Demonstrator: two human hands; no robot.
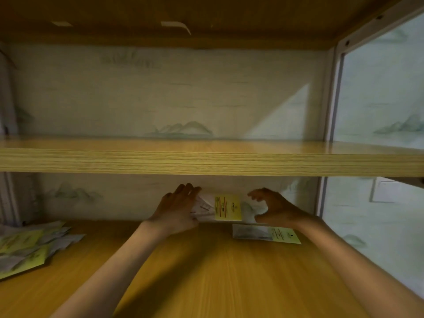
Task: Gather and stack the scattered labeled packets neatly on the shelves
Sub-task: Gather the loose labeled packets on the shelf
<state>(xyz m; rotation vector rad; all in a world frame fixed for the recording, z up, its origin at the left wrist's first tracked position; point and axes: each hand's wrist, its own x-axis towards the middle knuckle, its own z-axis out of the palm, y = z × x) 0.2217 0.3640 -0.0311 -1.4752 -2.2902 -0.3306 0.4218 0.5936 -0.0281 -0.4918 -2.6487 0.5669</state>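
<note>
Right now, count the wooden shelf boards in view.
3: the top board overhead, the middle board above both hands, and the lower board bearing the packets. Others may lie outside the frame.

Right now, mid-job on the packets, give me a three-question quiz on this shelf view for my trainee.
1. True or false: the left hand touches the upright packets standing against the back wall.
2. Multiple choice: the loose pile of packets lies A) on the middle shelf, B) at the far left of the lower shelf, C) under the right hand.
3. Fill in: the single flat packet lies just in front of the ___ hand.

Key
1. True; its fingers rest on their left side.
2. B; the middle shelf shows no packets.
3. Right; the right hand is cupped, holding nothing.
</note>
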